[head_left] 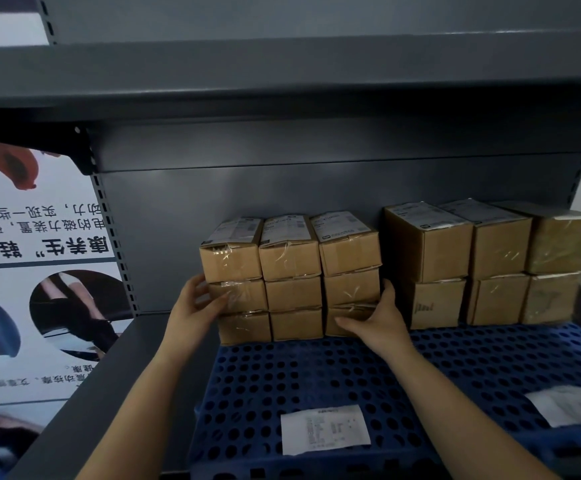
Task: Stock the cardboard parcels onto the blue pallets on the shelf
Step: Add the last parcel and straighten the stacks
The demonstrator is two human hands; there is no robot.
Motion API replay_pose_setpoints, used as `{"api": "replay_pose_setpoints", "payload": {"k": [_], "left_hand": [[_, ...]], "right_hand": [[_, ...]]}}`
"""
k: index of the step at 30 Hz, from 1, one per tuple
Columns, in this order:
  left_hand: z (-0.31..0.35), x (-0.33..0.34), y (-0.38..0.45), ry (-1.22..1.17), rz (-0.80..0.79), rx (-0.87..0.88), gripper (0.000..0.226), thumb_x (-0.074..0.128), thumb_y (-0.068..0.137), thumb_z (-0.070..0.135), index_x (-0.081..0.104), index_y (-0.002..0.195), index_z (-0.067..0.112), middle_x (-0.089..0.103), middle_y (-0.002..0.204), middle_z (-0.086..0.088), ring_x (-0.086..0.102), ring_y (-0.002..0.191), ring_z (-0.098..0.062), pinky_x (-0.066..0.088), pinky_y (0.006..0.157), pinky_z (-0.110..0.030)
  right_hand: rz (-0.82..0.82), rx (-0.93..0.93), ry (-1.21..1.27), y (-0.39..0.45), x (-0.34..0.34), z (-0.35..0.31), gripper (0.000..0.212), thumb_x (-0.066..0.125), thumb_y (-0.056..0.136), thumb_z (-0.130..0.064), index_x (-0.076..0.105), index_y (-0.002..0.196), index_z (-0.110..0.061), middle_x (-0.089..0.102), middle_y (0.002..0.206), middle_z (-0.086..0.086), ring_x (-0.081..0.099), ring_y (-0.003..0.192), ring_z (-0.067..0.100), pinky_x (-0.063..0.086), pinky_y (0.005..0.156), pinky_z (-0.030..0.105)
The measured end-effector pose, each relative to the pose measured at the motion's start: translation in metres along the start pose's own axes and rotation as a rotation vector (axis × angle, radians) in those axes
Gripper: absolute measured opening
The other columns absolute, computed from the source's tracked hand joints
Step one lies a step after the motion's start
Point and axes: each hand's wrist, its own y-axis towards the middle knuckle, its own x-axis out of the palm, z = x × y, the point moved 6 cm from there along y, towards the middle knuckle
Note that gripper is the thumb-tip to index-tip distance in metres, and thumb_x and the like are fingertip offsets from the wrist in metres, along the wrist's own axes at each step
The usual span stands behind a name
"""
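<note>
A block of small cardboard parcels (292, 278), three wide and three high, stands at the back of the left blue pallet (264, 379). My left hand (195, 303) lies against the block's left side, its thumb on the front of the middle left parcel. My right hand (375, 317) presses on the block's right side, thumb across the front of the bottom right parcel. A second block of larger parcels (489, 261), two high, stands on the right blue pallet (510, 358).
A grey shelf board (282, 74) hangs low overhead. White paper labels lie on the pallets, one near the front (325, 429) and another at the right (573, 405). A printed poster (36, 271) covers the wall to the left.
</note>
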Motion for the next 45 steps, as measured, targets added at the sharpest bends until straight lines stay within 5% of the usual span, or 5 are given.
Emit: {"api": "replay_pose_setpoints", "payload": {"k": [7,20,31,39,45], "left_hand": [[0.000,0.002,0.001,-0.016,0.004,0.001,0.053,0.065,0.085,0.018,0.044,0.133,0.016,0.057,0.122,-0.003,0.058,0.108,-0.022,0.049,0.091,-0.039],[-0.002,0.005,0.004,-0.006,0.022,-0.005,0.054,0.066,0.083,0.018,0.043,0.132,0.019,0.055,0.120,-0.001,0.056,0.108,-0.022,0.047,0.094,-0.042],[0.000,0.010,0.003,-0.007,0.030,0.005,0.054,0.067,0.082,0.020,0.045,0.132,0.012,0.058,0.120,-0.004,0.058,0.101,-0.018,0.046,0.073,-0.020],[-0.001,0.009,0.005,-0.012,0.031,0.017,0.055,0.068,0.082,0.018,0.046,0.131,0.013,0.058,0.118,-0.004,0.058,0.100,-0.018,0.045,0.072,-0.019],[-0.008,0.010,0.008,0.037,0.032,0.025,0.058,0.070,0.080,0.015,0.044,0.131,0.016,0.058,0.122,-0.005,0.057,0.106,-0.021,0.047,0.082,-0.030]], "right_hand": [[0.151,-0.053,-0.133,-0.002,0.013,-0.001,0.136,0.087,0.061,-0.034,-0.018,0.147,-0.028,0.011,0.157,0.009,0.022,0.141,0.027,0.032,0.108,0.042],[0.210,-0.091,-0.110,0.005,0.011,-0.001,0.137,0.087,0.060,-0.035,-0.019,0.146,-0.033,0.023,0.154,0.010,0.035,0.135,0.027,0.040,0.099,0.039],[0.138,-0.185,-0.288,0.005,0.006,-0.005,0.132,0.083,0.063,-0.032,-0.019,0.146,-0.031,0.030,0.149,0.007,0.041,0.129,0.025,0.044,0.091,0.038],[0.018,-0.107,-0.115,0.013,0.001,0.003,0.088,0.081,0.070,-0.027,0.031,0.142,-0.015,0.049,0.136,0.003,0.047,0.124,0.019,0.037,0.097,0.023],[-0.047,-0.070,-0.083,0.014,-0.001,0.008,0.094,0.080,0.070,-0.023,0.026,0.147,-0.017,0.049,0.138,0.001,0.046,0.125,0.017,0.038,0.102,0.026]]}}
